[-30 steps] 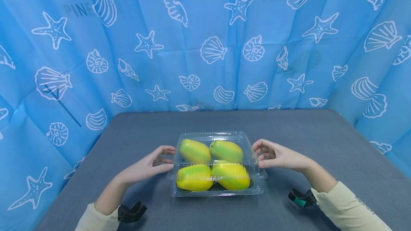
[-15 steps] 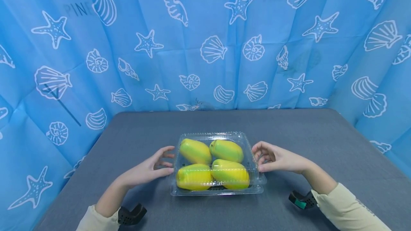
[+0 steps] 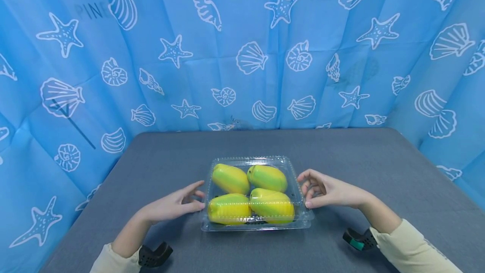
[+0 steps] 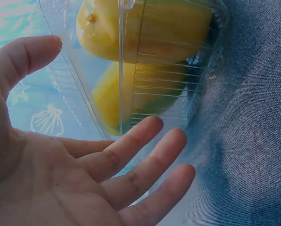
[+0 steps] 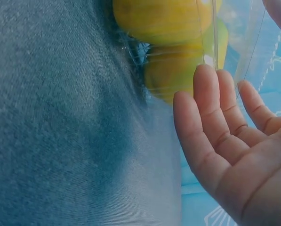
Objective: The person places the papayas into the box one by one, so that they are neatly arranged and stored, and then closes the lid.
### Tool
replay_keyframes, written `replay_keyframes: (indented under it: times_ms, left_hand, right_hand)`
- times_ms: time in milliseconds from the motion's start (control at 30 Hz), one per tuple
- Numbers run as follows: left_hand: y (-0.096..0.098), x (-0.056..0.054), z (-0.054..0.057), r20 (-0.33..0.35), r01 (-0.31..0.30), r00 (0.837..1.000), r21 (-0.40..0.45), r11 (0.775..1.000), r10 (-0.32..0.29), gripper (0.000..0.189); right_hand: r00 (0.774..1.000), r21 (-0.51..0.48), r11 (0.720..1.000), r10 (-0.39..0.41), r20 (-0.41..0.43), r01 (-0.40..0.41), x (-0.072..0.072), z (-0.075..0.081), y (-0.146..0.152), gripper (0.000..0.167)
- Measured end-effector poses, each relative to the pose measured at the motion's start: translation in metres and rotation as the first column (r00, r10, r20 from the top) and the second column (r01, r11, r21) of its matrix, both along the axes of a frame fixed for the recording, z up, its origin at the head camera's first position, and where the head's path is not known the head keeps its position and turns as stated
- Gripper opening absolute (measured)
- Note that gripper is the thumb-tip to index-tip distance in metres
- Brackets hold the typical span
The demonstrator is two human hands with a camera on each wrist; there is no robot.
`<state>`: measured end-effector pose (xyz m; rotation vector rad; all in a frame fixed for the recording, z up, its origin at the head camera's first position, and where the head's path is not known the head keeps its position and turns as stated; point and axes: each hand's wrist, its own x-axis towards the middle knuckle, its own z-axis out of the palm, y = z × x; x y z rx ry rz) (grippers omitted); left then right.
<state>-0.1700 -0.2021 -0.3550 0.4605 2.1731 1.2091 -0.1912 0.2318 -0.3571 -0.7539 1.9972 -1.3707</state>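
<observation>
A clear plastic clamshell box (image 3: pixel 261 228) stands on the grey table. It holds several oblong yellow-green fruits (image 3: pixel 229 210), mango- or papaya-like. Its transparent lid (image 3: pixel 286 164) lies over them, its front edge just above the base rim. My left hand (image 3: pixel 172 205) is at the box's left side, thumb tip at the lid's edge, fingers spread and loosely bent. In the left wrist view the fingers (image 4: pixel 173 141) curl around nothing. On the right side, my right hand (image 3: pixel 331 189) has its thumb near the lid's front corner. Its fingers (image 5: pixel 207 89) stand relaxed beside the clear wall.
The grey cloth-covered table (image 3: pixel 363 151) extends around the box. Behind it and at both sides hangs a blue curtain (image 3: pixel 235 20) printed with white shells and starfish. Black camera mounts (image 3: pixel 155 255) sit under both wrists.
The lid's front edge has come down closer to the base. Both hands have moved slightly down toward the front corners, and the left fingers have eased away from the side.
</observation>
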Motion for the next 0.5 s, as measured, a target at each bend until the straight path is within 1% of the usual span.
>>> replay_keyframes:
  times_ms: [167, 367, 500]
  left_hand:
    - [-0.002, 0.001, 0.001, 0.003, 0.043, 0.999, 0.002, 0.999, -0.043, 0.072]
    - [-0.005, 0.003, 0.003, 0.054, 0.1, 0.993, 0.014, 0.995, -0.101, 0.071]
    - [-0.005, 0.004, 0.003, 0.069, 0.116, 0.991, 0.008, 0.993, -0.116, 0.071]
  right_hand:
    - [1.0, -0.011, 1.0, 0.006, 0.01, -0.006, 0.004, 0.002, 0.0, 0.052]
    - [1.0, -0.014, 1.0, -0.008, 0.02, 0.008, 0.01, 0.006, -0.004, 0.058]
    - [1.0, -0.001, 1.0, -0.02, 0.019, 0.02, 0.012, 0.007, -0.006, 0.06]
